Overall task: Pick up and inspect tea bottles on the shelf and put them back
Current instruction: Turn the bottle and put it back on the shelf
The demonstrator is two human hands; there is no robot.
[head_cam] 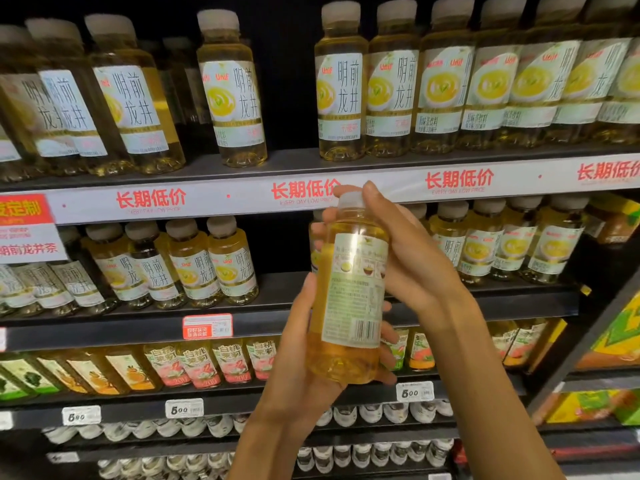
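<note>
A tea bottle [349, 292] with yellow liquid and a pale cap is held upright in front of the shelves, its back label with a barcode turned toward me. My left hand [298, 355] cups its base and lower side. My right hand [408, 258] wraps the upper part from the right, thumb by the cap. Matching bottles stand in rows on the top shelf [346, 161] and the shelf below [485, 289]. A dark gap shows in both rows just left of the held bottle.
White price strips with red lettering [304, 190] run along the shelf edge. Peach-labelled bottles [201, 367] fill a lower shelf, with white-capped bottles [367, 415] beneath. Yellow and green cartons [620, 337] sit on a slanted rack at right.
</note>
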